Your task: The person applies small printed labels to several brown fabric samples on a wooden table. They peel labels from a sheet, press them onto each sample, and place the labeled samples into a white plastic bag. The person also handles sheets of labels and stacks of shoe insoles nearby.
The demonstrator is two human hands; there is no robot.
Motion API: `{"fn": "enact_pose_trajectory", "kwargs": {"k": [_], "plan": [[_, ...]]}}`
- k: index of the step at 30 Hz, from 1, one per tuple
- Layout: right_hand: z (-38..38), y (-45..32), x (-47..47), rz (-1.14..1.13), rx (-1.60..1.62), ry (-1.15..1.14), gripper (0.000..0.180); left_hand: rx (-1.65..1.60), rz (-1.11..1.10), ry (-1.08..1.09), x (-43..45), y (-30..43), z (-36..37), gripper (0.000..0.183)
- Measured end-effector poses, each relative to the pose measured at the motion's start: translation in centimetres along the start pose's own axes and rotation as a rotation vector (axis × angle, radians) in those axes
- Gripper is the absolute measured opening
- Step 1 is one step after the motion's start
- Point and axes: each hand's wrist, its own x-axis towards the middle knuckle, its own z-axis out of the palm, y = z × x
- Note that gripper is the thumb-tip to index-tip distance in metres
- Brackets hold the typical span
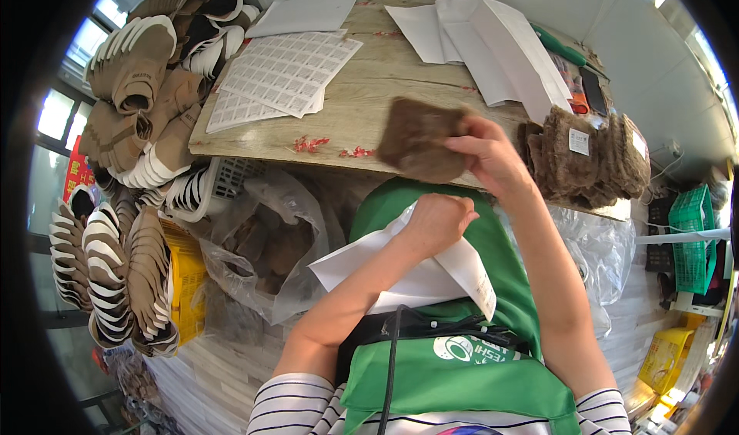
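Note:
My right hand (491, 155) grips a brown furry fabric piece (424, 140) by its right side, over the front edge of the table. The piece is slightly blurred. Lower, above my lap, my left hand (441, 224) is curled on a white paper sheet (415, 282). That sheet is bent, with some printing at its right end; my left fingertips are partly hidden. To the right of my right hand, stacked brown furry pieces (571, 163) lie on the table corner, and some bear white labels (579, 141).
On the wooden table (369, 88) lie printed label sheets (288, 68), white papers (491, 42) and a green-handled tool (557, 45). Nested brown shoe uppers (138, 83) are piled at left, above a yellow crate (187, 279). A clear plastic bag (271, 244) with brown pieces stands below the table.

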Motion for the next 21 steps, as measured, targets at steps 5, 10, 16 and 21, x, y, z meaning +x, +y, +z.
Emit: {"fn": "enact_pose_trajectory", "kwargs": {"k": [5,10,16,21], "plan": [[0.8,-0.5,1.0,-0.261,-0.537,0.276,0.032,-0.027,0.034,0.036,-0.5,0.3,-0.2,0.023],[0.2,4.7,1.3,-0.516,-1.164,0.33,0.042,-0.035,0.076,0.082,-0.2,0.1,0.4,0.018],[3.0,5.8,1.4,-0.412,-1.574,0.345,0.029,-0.025,0.049,0.018,-0.9,-0.5,0.4,0.018],[-2.0,6.0,2.2,-0.472,-1.028,0.619,0.029,-0.049,0.02,0.069,-0.6,-0.2,-0.8,0.014]]}}
